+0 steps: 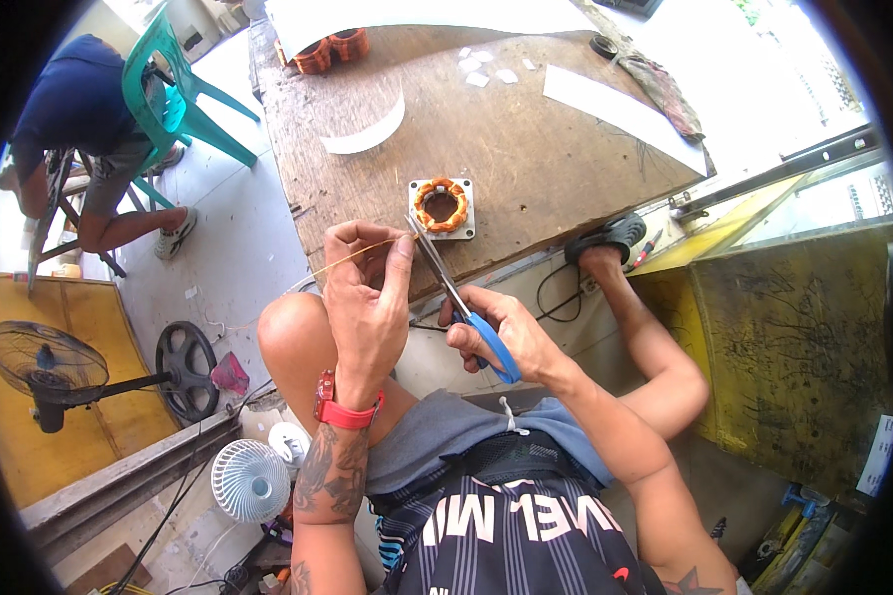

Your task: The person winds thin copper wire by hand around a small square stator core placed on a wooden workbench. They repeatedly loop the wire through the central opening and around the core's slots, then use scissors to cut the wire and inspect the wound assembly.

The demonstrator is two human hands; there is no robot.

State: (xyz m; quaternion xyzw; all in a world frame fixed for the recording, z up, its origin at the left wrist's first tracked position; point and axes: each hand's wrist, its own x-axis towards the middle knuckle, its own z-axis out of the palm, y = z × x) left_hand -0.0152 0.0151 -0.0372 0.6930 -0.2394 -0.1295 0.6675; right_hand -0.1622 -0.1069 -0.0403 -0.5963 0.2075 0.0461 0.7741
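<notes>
My left hand, a red watch on its wrist, pinches a thin yellow strand between thumb and fingers; it could be wire or sleeving. My right hand grips blue-handled scissors. Their blades point up and left, with the tips close to my left thumb and the strand's end. Whether the blades touch the strand is too small to tell. Just beyond the tips, a motor stator with a ring of orange-brown windings sits on a square metal plate near the table's front edge.
The worn wooden table carries a curved white strip, small white pieces, a long white sheet and copper-coloured coils. Left stand a black fan, a small white fan and a green chair beside a bent-over person.
</notes>
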